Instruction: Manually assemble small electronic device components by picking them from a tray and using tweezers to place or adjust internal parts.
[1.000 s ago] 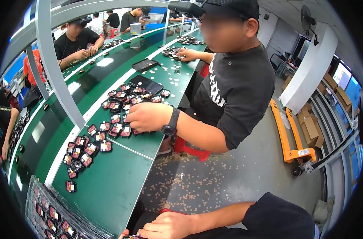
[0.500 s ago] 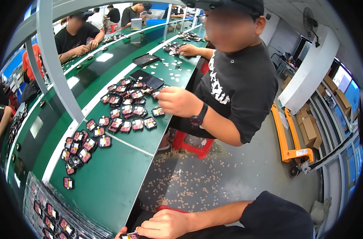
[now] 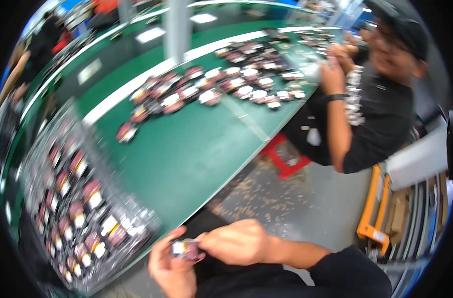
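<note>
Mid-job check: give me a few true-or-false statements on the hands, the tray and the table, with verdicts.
1. The left hand holds a small device. True.
2. The right hand is far from that device. False: its fingertips are right at the device's edge.
3. The clear plastic tray at the left holds several similar devices. True.
4. The loose devices on the green table form one neat, single-file row. False: they lie in an irregular, crowded spread.
5. The stool beyond the table edge is blue. False: it is red.
</note>
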Action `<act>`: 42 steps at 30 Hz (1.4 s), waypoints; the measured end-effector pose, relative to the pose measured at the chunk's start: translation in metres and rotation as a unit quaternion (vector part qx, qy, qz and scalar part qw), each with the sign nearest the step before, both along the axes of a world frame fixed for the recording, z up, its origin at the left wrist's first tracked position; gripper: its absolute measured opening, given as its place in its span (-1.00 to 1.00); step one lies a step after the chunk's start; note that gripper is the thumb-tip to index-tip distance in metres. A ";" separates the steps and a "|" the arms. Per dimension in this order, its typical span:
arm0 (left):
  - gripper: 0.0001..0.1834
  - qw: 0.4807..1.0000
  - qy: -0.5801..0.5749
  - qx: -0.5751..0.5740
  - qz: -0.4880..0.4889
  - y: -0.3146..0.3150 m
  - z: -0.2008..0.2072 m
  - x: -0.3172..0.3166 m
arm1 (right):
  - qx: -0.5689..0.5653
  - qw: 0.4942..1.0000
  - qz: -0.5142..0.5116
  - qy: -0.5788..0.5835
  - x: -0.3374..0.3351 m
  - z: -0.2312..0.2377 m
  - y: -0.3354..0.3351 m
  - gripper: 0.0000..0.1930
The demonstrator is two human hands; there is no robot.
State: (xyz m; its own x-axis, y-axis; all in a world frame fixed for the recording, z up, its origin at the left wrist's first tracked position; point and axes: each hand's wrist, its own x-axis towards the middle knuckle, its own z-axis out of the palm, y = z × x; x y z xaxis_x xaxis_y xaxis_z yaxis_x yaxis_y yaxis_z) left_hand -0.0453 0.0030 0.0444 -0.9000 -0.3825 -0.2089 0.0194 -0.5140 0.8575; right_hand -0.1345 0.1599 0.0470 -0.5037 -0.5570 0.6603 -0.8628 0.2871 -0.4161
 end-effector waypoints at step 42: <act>-0.47 0.997 0.047 0.059 -0.018 -0.013 -0.005 0.018 | -0.004 0.998 0.004 -0.065 0.015 -0.012 -0.016 -0.77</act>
